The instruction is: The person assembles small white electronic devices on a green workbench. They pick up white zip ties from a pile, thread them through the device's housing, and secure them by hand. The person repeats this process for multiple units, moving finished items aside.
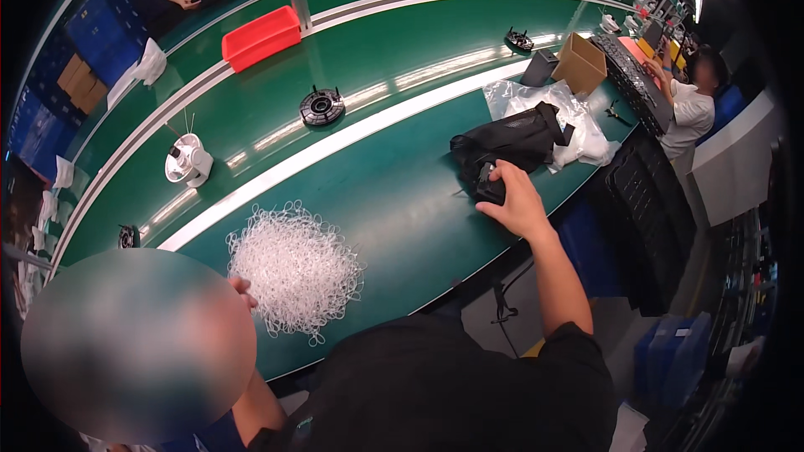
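Note:
My right hand (521, 205) is curled round a small black block-like piece (490, 188), with the thumb and fingers on its sides. A black bag (507, 138) lies just beyond it, on top of clear plastic bags (590, 130). My left hand (243, 291) is at the left edge of a heaped pile of thin white looped ties (297, 268). Only a few of its fingertips show; a large blurred oval hides the rest, so what it holds, if anything, cannot be seen.
Beyond the green worktop (402, 234) runs a belt with black round parts (322, 106) and a white housing (189, 161). A red bin (261, 38) stands farther back. An open cardboard box (580, 63) is at far right, near a seated co-worker (699, 105).

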A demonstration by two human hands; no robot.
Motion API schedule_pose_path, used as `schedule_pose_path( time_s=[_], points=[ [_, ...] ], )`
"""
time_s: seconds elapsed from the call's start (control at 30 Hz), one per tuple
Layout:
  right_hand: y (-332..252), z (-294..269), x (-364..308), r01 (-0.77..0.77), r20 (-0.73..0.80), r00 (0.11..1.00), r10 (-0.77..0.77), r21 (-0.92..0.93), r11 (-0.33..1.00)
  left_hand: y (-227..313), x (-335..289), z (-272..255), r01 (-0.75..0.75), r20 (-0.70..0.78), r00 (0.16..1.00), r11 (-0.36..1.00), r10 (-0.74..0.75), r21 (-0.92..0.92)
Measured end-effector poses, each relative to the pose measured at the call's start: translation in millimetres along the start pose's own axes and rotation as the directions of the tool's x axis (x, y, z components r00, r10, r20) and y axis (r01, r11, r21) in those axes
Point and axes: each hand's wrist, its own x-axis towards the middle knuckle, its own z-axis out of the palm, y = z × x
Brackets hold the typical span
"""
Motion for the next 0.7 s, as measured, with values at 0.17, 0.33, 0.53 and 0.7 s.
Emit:
schedule_pose_path(
  time_s=[0.17,0.33,0.53,0.7],
  points=[
    [6.1,16.7,10.3,-0.044,-0.077,0.996,0.041,-0.044,0.998,-21.3,-21.7,15.4,0.111,-0.013,0.994,0.994,-0.111,-0.011],
    [-4.9,18.7,13.2,-0.153,-0.118,0.984,0.135,-0.162,0.975,-16.7,-17.3,29.5,0.095,0.092,0.991,0.995,-0.097,0.027],
    [-12.1,44.6,32.7,-0.291,-0.305,0.931,0.203,-0.280,0.915,0.7,-4.3,41.9,0.009,0.116,0.993,0.991,-0.024,0.130],
    [-3.4,46.2,34.9,-0.339,-0.383,0.900,0.208,-0.318,0.885,6.3,7.3,38.5,-0.110,0.209,0.975,0.983,0.079,0.144]
  ],
)
